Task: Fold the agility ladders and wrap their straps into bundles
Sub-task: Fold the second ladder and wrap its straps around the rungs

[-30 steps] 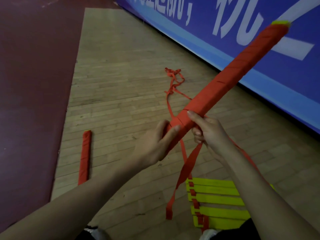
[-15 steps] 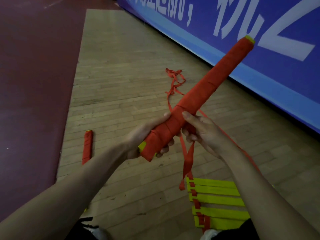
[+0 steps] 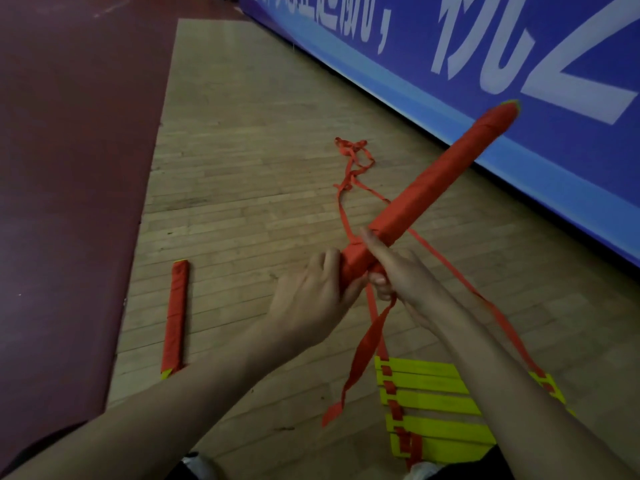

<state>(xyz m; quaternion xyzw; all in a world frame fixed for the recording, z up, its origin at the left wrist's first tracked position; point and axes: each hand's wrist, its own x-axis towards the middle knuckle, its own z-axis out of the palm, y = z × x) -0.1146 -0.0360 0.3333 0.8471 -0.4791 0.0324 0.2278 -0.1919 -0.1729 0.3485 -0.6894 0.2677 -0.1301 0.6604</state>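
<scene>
The left hand closes its grip round the near end of the red bundle, back of the hand up. The right hand lays its forefinger along the bundle, lower fingers curled in a narrow grip on the loose strap, which hangs down. The bundle tilts up and away rightward. Yellow ladder rungs lie on the wooden floor below; a second bundle lies left, beside a dark red mat. A blue banner lines the right.

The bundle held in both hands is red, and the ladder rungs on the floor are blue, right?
Not quite: the head view shows yellow rungs, not blue. The bundle in the left hand and right hand is red.
</scene>
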